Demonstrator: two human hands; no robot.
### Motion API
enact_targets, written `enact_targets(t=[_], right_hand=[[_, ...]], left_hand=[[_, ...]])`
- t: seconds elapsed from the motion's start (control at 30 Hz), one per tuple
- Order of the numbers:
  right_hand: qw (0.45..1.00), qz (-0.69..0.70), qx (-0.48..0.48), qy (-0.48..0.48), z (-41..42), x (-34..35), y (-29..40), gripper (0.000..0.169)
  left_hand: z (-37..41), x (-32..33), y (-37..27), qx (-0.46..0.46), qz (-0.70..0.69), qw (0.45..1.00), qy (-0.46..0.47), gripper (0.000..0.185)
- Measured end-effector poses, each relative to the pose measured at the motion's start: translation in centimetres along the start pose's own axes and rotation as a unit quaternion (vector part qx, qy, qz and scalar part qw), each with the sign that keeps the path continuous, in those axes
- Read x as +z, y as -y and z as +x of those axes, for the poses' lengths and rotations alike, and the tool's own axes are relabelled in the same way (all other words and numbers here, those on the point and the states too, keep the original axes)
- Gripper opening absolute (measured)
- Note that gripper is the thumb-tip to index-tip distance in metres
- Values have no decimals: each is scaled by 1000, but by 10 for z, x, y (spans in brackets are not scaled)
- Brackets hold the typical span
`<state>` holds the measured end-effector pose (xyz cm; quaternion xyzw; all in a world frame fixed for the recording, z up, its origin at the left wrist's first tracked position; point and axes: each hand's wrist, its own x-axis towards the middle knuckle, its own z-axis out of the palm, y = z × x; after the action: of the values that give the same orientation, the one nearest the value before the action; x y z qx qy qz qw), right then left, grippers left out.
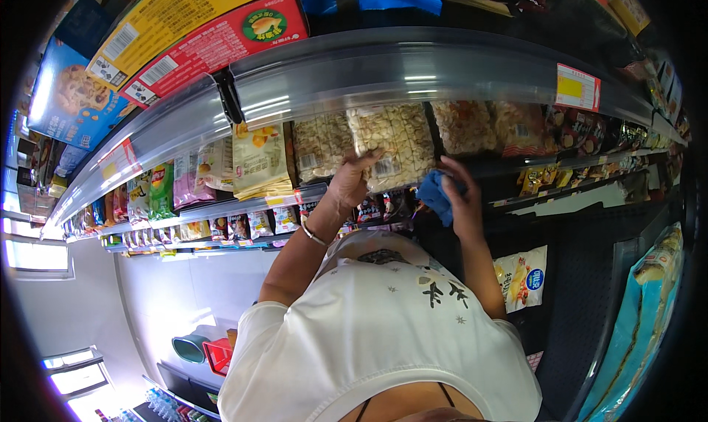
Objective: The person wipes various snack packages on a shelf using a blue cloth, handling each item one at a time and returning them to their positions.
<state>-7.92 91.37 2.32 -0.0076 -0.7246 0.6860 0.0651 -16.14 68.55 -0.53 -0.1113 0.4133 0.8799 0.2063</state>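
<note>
My left hand (352,177) grips the near left edge of a clear plastic pack of pale puffed snack squares (394,140), thumb on top near its barcode. The pack tilts out at the front of a shelf. Just right of it, my right hand (462,192) holds a bunched blue cloth (440,195) close to the pack's lower right corner. A similar pack (321,145) lies left of the held one. Another clear pack of browner snacks (463,126) sits to the right, beyond a dark gap.
A clear shelf-edge strip (398,68) crosses above my hands, bearing a price tag (578,87). Yellow bags (260,162) stand at left, with boxes (221,46) above. Lower shelves hold small packets (259,223). A red basket (219,355) and green bin (189,349) are on the floor.
</note>
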Motion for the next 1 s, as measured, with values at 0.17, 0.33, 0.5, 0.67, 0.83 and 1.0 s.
enact_targets(t=[0.17,0.33,0.5,0.67,0.83,1.0], right_hand=[[888,399,190,-129,4,-23,-17,48],[943,328,33,-45,12,10,14,54],[943,330,-4,-52,4,40,19,57],[959,273,-13,-79,-5,60,23,63],[984,-77,-158,-22,-22,107,36,58],[867,-393,-295,82,-24,140,37,54]], left_hand=[[-24,-48,9,25,-6,998,50,53],[-60,-35,1,-1,24,999,43,51],[-73,-48,8,15,-2,997,78,47],[-85,-61,8,-1,-30,997,68,44],[-96,-59,5,-36,-23,996,80,49],[-104,-69,10,66,134,979,138,56]])
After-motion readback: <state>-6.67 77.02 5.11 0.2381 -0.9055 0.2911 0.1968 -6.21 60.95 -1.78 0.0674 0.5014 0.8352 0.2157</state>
